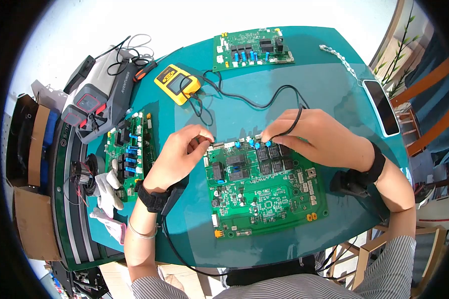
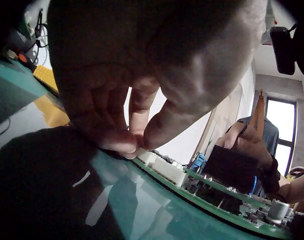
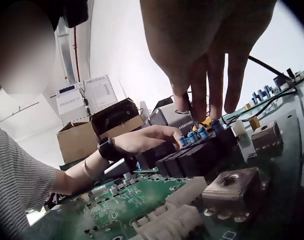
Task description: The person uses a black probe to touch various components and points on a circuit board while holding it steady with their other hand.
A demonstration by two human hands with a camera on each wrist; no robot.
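Note:
A large green circuit board (image 1: 279, 199) lies on the table in front of me. At its far left corner my left hand (image 1: 177, 154) has thumb and fingertips together by a white connector (image 2: 169, 171), pinching the board's edge. My right hand (image 1: 317, 134) is at the far edge, beside blue capacitors (image 3: 193, 136) and black relays (image 1: 269, 160). A black cable (image 1: 295, 121) runs over this hand down to its thumb and index finger, which pinch its end; the tip is hidden. The cable leads back to a yellow handheld meter (image 1: 178, 83).
Similar boards lie at the back (image 1: 254, 49) and at the left (image 1: 129, 157). A grey machine (image 1: 102, 94), a screwdriver (image 1: 145, 71) and white gloves (image 1: 107, 192) are on the left. A phone (image 1: 381, 108) with a beaded strap lies right.

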